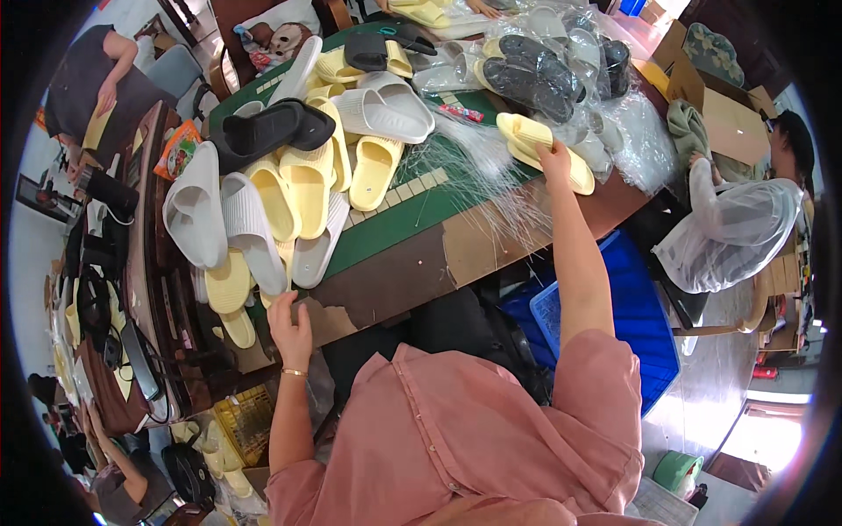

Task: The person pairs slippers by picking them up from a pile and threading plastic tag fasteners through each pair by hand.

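My right hand [554, 165] grips a pale yellow slipper [574, 178] at the right of the table; a second yellow slipper [524, 130] lies against it, so they look like a pair. My left hand [289, 331] is at the table's near edge with its fingers apart, holding nothing. Just beyond its fingertips are a light grey slipper [254, 230] and a yellow slipper [228, 285], part of a loose heap. Black slippers [263, 136], a white-grey slipper [386, 110] and several more yellow ones make up the rest of the heap.
Beyond my right hand, dark slippers in clear plastic bags [531, 79] are piled up. Thin clear strands [491, 153] spread across the green tabletop [386, 237]. A blue bin [627, 307] stands below at the right, beside a cardboard box [719, 114]. Other people sit around.
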`<state>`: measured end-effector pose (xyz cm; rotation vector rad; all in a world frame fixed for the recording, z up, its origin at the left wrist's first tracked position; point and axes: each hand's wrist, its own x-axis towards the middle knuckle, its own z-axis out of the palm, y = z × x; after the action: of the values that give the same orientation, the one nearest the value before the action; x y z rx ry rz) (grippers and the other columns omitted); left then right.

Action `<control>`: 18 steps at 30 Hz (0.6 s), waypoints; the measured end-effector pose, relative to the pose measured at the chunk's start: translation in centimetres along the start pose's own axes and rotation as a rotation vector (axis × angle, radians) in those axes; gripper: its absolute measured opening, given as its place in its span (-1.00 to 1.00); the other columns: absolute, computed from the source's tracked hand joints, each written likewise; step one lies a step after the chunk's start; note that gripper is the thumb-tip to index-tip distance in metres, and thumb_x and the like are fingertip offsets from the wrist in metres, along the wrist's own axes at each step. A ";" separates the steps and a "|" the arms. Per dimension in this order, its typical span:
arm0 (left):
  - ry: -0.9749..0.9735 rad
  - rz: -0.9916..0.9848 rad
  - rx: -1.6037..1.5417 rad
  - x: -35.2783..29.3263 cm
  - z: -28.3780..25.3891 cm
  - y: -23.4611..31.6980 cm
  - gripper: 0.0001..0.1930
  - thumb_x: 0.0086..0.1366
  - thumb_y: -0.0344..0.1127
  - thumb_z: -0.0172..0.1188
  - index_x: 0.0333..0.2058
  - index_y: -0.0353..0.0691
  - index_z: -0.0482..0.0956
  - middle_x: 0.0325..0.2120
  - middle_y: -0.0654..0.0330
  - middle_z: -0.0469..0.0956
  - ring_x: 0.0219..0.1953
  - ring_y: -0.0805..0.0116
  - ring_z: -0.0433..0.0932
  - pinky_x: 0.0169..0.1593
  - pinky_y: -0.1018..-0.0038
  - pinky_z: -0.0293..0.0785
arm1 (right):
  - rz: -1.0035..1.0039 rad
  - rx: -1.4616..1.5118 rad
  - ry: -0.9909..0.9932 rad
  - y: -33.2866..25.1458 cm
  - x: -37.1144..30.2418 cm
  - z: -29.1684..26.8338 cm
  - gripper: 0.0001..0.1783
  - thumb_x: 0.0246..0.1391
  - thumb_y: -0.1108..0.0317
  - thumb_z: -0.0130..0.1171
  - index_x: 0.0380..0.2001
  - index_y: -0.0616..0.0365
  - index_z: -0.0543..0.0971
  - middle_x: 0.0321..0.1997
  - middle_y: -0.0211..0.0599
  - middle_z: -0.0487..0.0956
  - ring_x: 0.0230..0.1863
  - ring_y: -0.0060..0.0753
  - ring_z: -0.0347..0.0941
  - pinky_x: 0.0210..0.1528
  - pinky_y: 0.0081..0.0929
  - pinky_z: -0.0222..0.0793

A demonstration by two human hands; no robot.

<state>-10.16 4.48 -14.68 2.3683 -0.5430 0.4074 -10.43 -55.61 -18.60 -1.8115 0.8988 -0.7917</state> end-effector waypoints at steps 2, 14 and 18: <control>-0.015 -0.027 0.002 -0.7 0.1 0.0 -0.74 0.10 -0.49 0.15 -0.18 -0.26 0.49 -0.19 0.05 0.47 -0.08 0.05 0.41 0.02 0.26 0.30 | -0.134 -0.139 0.025 -1.2 -2.1 0.1 -0.59 -0.11 0.18 0.23 -0.27 0.28 0.51 -0.39 -0.21 0.55 -0.37 -0.39 0.48 -0.35 -0.50 0.36; -0.344 -0.687 -0.933 0.2 5.4 2.1 -0.60 0.30 -0.23 0.05 0.07 -0.22 0.33 -0.14 0.16 0.48 -0.11 0.34 0.46 -0.04 0.51 0.37 | -0.452 0.168 -0.632 -10.6 -22.4 1.4 -0.87 -0.07 0.45 0.15 -0.43 0.29 0.48 -0.46 -0.24 0.44 -0.44 -0.39 0.37 -0.36 -0.49 0.30; -0.622 -1.003 -1.561 -0.3 6.9 4.8 -0.46 0.35 0.06 -0.15 0.15 -0.17 0.22 0.04 0.12 0.38 0.05 0.25 0.38 0.07 0.36 0.33 | -0.423 0.296 -1.024 -11.4 -26.5 2.3 -0.91 -0.06 0.46 0.10 -0.49 0.26 0.46 -0.50 -0.32 0.41 -0.48 -0.50 0.33 -0.43 -0.55 0.23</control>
<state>-11.71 -3.39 -17.22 0.8929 0.1689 -0.9257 -19.68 -28.93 -12.44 -1.8122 -0.2568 -0.1336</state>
